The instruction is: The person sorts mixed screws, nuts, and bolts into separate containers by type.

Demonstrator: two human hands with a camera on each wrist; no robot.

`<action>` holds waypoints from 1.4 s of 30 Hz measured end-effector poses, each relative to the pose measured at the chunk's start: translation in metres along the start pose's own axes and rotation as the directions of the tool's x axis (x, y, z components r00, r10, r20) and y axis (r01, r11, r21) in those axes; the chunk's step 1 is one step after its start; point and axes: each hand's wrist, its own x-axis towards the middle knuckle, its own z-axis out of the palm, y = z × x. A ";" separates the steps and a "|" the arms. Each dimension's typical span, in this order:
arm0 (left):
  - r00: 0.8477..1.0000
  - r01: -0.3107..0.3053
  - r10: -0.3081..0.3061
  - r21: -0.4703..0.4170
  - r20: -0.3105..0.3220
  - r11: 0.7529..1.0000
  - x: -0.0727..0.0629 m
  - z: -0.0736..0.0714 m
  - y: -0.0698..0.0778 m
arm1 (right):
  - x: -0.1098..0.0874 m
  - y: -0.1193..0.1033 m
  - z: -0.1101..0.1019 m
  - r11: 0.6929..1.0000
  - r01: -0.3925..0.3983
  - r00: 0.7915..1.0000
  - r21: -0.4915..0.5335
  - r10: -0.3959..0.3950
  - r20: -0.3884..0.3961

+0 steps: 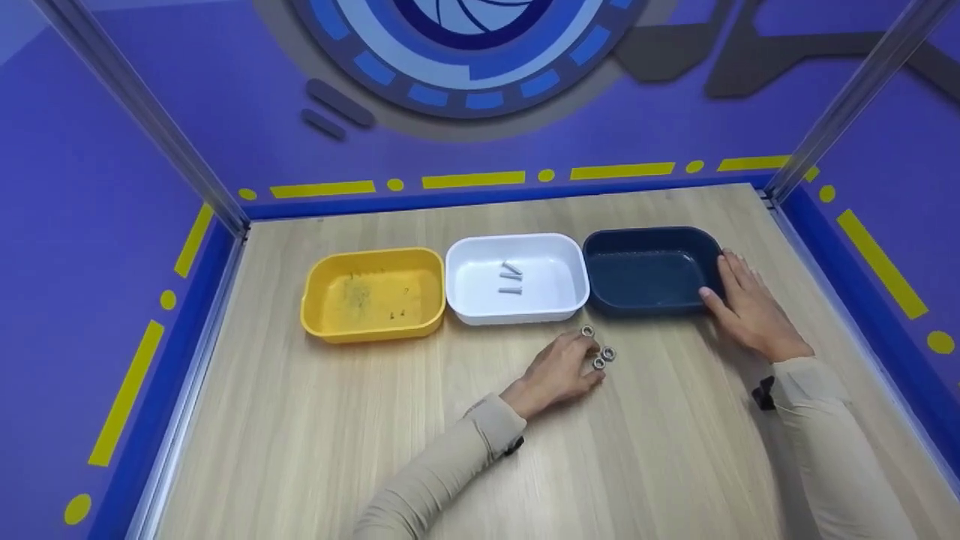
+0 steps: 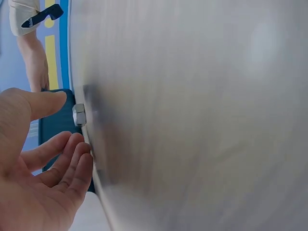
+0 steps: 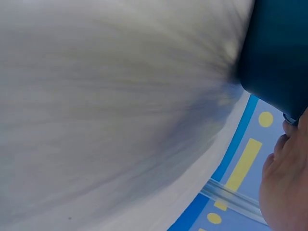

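Beside three metal hex nuts (image 1: 608, 352) on the table is my left hand (image 1: 559, 372), its thumb and fingers apart. In the left wrist view, one nut (image 2: 79, 115) shows just past the gap between the thumb and the fingertips (image 2: 85, 148). My right hand (image 1: 754, 311) rests with fairly straight fingers against the right side of a dark blue bin (image 1: 652, 309), thumb at its front right corner. The right wrist view shows part of that hand (image 3: 286, 178) by the bin wall (image 3: 279, 53); its fingertips are mostly hidden there.
Left of the dark blue bin stands a white bin (image 1: 517, 316) with three screws (image 1: 511, 290) lying in it. Further left is a yellow bin (image 1: 375, 334) with a few small dark bits inside. Purple panels (image 1: 187, 90) wall in the wooden table (image 1: 337, 450) at the back and sides.
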 end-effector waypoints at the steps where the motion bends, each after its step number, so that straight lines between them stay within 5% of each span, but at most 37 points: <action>1: 1.000 0.007 -0.007 -0.009 0.008 1.000 0.001 0.001 0.000 | 0.000 0.000 0.000 1.000 -0.001 1.000 0.004 0.001 0.007; 11: 0.998 0.033 -0.027 -0.113 0.051 0.993 0.011 0.005 -0.010 | 0.000 0.000 -0.004 1.000 -0.015 0.999 0.024 0.014 0.050; 25: 0.998 0.063 -0.058 -0.214 0.032 0.975 0.014 0.009 -0.015 | -0.001 -0.003 -0.006 0.999 -0.020 0.998 0.027 0.019 0.055; 35: 0.998 -0.065 0.067 -0.172 0.006 0.983 0.013 0.010 -0.017 | -0.001 -0.002 -0.005 0.999 -0.025 0.998 0.025 0.024 0.061; 42: 0.996 -0.085 0.088 -0.147 0.015 0.986 0.013 0.008 -0.016 | -0.001 -0.002 -0.003 1.000 -0.015 0.999 0.015 0.015 0.042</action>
